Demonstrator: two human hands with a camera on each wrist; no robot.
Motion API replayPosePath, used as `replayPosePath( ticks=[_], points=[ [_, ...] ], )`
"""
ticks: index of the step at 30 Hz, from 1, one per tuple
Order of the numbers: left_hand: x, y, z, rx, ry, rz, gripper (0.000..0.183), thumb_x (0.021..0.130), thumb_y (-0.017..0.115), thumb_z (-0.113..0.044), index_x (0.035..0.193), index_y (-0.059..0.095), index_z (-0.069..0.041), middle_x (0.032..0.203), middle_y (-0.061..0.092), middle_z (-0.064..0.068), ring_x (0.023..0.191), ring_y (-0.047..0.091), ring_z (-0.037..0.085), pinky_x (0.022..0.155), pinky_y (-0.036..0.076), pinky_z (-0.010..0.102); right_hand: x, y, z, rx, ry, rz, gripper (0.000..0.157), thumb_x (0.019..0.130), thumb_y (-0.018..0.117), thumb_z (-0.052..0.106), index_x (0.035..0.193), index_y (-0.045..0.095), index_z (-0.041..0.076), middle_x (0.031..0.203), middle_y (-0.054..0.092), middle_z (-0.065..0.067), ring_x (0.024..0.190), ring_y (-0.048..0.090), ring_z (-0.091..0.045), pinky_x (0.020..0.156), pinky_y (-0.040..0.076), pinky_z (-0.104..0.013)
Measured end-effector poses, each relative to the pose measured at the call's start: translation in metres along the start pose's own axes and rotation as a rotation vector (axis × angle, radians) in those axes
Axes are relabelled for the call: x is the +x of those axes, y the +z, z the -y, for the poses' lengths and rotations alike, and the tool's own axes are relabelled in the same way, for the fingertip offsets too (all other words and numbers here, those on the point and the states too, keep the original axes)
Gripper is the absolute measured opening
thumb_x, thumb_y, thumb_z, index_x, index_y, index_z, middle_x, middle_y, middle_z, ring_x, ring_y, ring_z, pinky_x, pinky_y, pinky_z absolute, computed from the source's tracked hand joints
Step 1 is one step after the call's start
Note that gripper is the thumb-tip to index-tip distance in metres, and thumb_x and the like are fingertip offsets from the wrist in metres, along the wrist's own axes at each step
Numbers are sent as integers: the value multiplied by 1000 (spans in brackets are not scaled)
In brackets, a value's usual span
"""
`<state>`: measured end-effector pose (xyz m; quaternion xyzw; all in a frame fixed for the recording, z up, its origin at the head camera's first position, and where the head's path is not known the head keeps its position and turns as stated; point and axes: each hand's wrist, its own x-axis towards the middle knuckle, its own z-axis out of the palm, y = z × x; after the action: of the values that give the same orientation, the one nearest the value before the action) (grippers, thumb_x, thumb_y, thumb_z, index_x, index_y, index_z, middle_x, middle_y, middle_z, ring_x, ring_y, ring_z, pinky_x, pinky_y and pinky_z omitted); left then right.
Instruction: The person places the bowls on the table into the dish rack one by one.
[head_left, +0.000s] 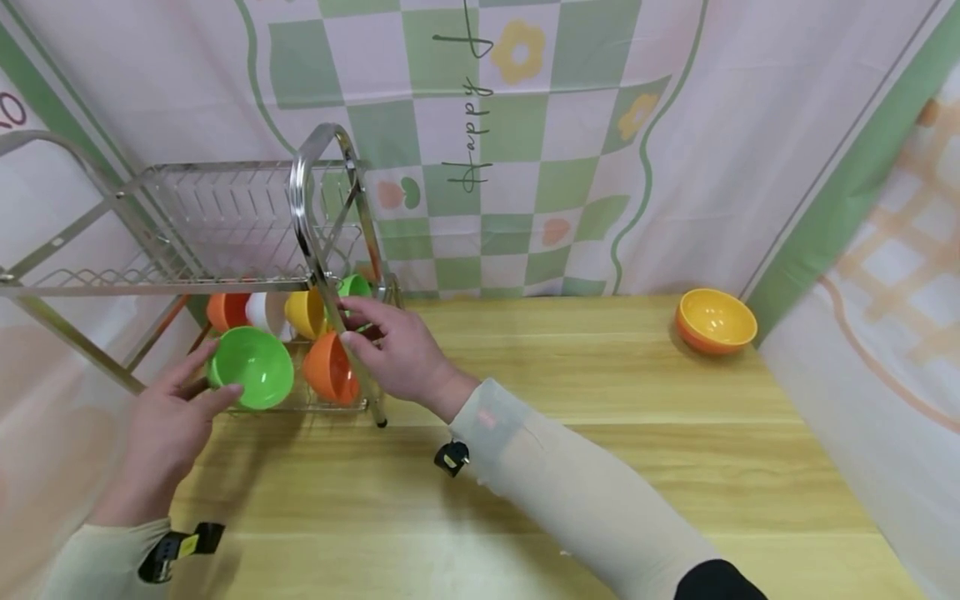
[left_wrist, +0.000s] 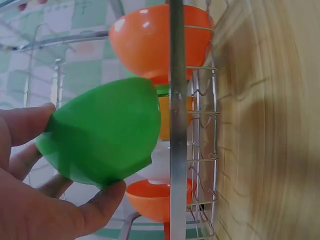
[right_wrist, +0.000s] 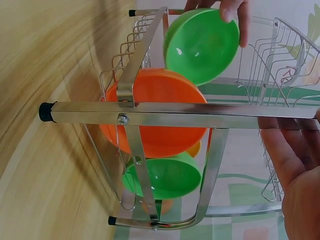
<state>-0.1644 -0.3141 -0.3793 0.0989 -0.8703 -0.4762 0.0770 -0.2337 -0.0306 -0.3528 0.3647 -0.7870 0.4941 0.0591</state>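
Note:
My left hand (head_left: 168, 421) pinches a green bowl (head_left: 255, 371) by its edge, thumb on the near side and fingers on the other. The bowl is tilted, its hollow facing the head camera, at the front of the lower tier of a metal dish rack (head_left: 187, 290). My right hand (head_left: 408, 354) grips the rack's right front post, fingers passing behind it in the right wrist view. Just left of that post an orange bowl (head_left: 324, 367) stands on edge on the lower tier. Behind it is another green bowl (right_wrist: 167, 177).
Along the back of the lower tier stand a red-orange bowl (head_left: 227, 312), a white bowl (head_left: 266, 313) and a yellow bowl (head_left: 302, 313). A bowl yellow inside and orange outside (head_left: 716, 322) sits at the wooden table's (head_left: 600, 475) far right. Patterned cloth (head_left: 510, 150) hangs behind.

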Motion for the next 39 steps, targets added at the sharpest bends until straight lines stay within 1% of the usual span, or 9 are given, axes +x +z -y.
replayPosePath(
  ticks=[2,6,9,11,13,15,24,34,39],
  points=[
    [2,5,-2,32,63,5,69,94,71,-18,155,37,-19,155,34,20,127,44,47,71,49,11,0,0,0,-9,-2,0,39,102,58,14,141,53,8,119,68,-8,93,63,-8,83,51,-17],
    [9,14,-4,115,156,15,68,93,72,-13,153,40,-13,159,29,15,129,43,47,89,54,33,0,0,-1,-17,-6,1,39,102,58,15,141,53,8,119,68,-8,93,63,-8,83,51,-17],
    [13,19,-4,201,182,32,70,92,73,-13,153,40,-14,159,28,14,137,33,48,101,41,61,0,0,-2,-12,-10,0,39,102,59,14,141,53,8,119,68,-7,94,64,-8,83,51,-17],
    [16,22,-3,239,186,52,72,91,74,-12,153,40,-15,160,27,14,141,24,48,104,29,70,0,1,-2,-6,-15,-1,39,102,59,14,141,53,7,119,68,-8,94,64,-9,83,51,-18],
    [19,25,-3,283,194,62,73,89,75,-12,153,40,-15,160,26,14,144,17,48,105,19,74,0,1,-3,3,-20,-2,40,102,59,13,141,53,7,119,68,-8,95,64,-10,84,52,-18],
    [21,27,-3,305,203,74,73,88,75,-11,153,41,-13,160,27,15,144,15,49,104,16,76,0,1,-4,9,-21,-1,39,102,59,13,141,53,7,119,68,-9,95,65,-11,84,52,-19],
    [30,37,-3,358,244,115,70,88,74,-10,151,43,-8,155,32,26,135,29,55,101,26,75,0,2,-6,12,-17,-2,41,102,59,14,142,52,8,120,68,-9,95,65,-10,84,52,-19],
    [39,41,-6,350,225,207,69,92,69,-8,154,39,-9,156,31,24,137,29,51,104,26,71,-1,2,-6,15,-20,-1,40,102,58,14,141,52,9,120,68,-9,96,65,-10,84,52,-19],
    [42,41,-5,367,224,272,69,95,65,-9,156,32,-10,159,23,23,140,23,51,105,24,72,-1,2,-6,21,-9,3,40,102,58,15,142,52,10,120,68,-8,95,65,-9,84,52,-19]
  ],
)
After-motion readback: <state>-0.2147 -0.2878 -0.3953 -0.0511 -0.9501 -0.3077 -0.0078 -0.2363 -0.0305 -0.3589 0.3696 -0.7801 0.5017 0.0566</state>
